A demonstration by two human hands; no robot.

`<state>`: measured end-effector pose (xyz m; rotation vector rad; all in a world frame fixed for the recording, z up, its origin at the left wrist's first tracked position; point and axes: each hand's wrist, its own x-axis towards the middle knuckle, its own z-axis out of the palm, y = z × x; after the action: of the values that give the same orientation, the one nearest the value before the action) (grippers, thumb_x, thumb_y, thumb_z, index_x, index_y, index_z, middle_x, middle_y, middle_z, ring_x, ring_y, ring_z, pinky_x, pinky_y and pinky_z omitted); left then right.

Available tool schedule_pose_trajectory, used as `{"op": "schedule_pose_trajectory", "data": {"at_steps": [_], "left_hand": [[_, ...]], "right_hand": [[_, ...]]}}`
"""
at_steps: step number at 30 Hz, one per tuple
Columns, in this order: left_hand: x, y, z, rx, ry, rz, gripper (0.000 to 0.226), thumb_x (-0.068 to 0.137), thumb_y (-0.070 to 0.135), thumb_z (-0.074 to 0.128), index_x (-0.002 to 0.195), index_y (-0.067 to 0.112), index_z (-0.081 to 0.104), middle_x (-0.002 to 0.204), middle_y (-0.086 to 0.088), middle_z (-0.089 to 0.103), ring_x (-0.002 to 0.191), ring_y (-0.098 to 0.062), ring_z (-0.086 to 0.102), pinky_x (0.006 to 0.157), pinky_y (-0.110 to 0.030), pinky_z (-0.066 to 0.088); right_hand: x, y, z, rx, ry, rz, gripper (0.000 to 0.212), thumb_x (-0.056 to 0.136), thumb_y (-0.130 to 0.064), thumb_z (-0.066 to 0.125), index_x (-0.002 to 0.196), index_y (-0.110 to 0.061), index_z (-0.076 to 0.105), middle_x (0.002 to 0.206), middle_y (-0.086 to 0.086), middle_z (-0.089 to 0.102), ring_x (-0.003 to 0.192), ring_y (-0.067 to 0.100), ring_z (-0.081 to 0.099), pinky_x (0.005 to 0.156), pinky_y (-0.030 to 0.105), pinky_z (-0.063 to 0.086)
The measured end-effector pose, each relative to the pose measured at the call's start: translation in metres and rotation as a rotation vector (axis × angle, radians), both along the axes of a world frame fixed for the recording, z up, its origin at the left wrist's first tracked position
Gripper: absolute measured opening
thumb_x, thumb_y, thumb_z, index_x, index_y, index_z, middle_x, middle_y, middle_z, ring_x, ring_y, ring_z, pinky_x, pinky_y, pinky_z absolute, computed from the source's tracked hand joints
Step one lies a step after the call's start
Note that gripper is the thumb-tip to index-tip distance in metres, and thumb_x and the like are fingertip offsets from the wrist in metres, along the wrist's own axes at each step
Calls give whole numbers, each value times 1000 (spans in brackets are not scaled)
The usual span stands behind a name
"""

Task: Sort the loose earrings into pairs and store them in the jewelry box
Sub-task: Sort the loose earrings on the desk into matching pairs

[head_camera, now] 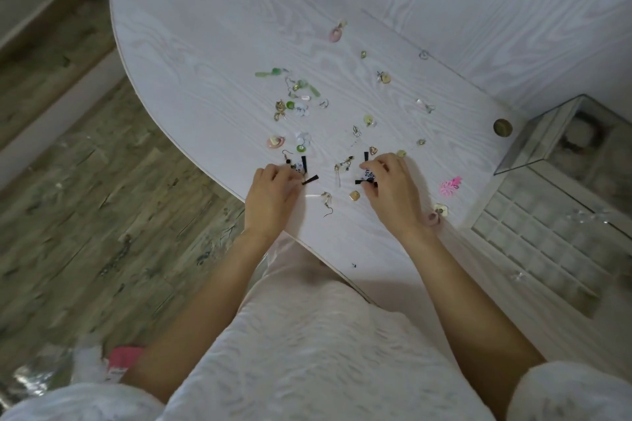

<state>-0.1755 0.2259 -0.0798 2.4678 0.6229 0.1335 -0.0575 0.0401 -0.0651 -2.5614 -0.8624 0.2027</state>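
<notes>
Head view: left hand (270, 193) fingertips curl down and pinch a black-and-white earring (301, 166), and the right hand (390, 186) pinches its twin (367, 176) the same way, both low on the white table (205, 44). More loose earrings (297, 96) scatter toward 12 o'clock, a pink one (450, 185) sits at 3 o'clock, and the open glass jewelry box (561, 161) is further out at 3 o'clock.
</notes>
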Motion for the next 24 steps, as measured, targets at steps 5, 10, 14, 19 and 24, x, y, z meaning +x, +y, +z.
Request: {"op": "schedule_pose_trajectory", "data": {"at_steps": [5,10,14,19,24], "left_hand": [[3,3,4,-39,32,65,38,82,24,67,118,16,58,113,-5,56,103,-24,48,80,-25,39],[17,2,4,27,122,-26,41,82,34,66,117,15,57,113,-7,52,103,-25,45,81,-33,43],[20,1,3,-28,95,-30,26,81,25,68,101,10,62,103,-7,53,95,-25,49,72,-27,39],[16,5,5,-92,67,7,23,82,18,67,104,10,63,101,-8,55,88,-23,57,73,-23,37],[16,13,6,-23,84,-55,21,84,18,66,102,7,62,103,-11,54,90,-27,53,74,-28,41]], "right_hand": [[4,10,5,-123,152,-85,43,87,-17,63,127,-9,49,121,13,52,111,27,48,83,35,46],[8,14,8,-92,194,-140,34,86,-11,63,118,-7,53,111,12,58,104,26,51,81,33,43],[9,14,7,-77,212,-166,29,86,-8,62,114,-6,55,102,12,62,96,25,56,77,32,45],[8,11,5,-49,175,-164,17,84,-8,64,101,-6,62,100,12,60,94,25,57,76,35,49],[8,9,6,-14,111,-158,9,86,-10,63,93,-6,61,101,10,58,91,24,55,67,31,47]]}}
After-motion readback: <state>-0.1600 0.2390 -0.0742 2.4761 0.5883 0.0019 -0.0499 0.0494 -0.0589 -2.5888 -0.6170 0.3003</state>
